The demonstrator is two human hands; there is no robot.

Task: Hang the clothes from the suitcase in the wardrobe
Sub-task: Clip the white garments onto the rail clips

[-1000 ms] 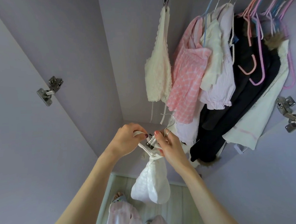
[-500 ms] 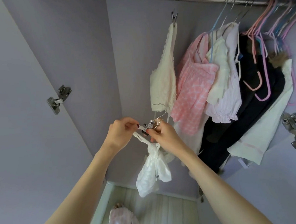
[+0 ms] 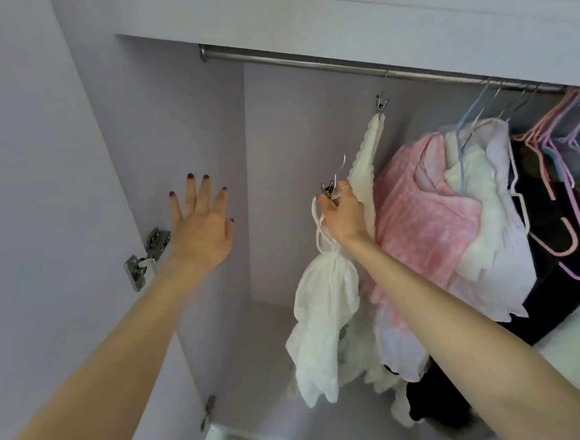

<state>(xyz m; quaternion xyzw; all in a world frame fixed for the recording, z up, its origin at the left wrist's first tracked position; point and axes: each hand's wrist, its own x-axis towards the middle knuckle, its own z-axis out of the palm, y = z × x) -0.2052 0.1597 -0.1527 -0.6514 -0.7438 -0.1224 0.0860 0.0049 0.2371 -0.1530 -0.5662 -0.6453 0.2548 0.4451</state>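
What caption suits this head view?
Right hand lifts a clipped white top toward the wardrobe rail; left hand open.

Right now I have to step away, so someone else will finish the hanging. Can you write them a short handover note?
Left hand: open, fingers spread, holding nothing, by the wardrobe's left wall.
Right hand: grips the clip hanger with the white top dangling from it, below the rail.
Done: cream top, pink top and others already hang on the rail.
Left: hook this hanger onto the free stretch of rail.
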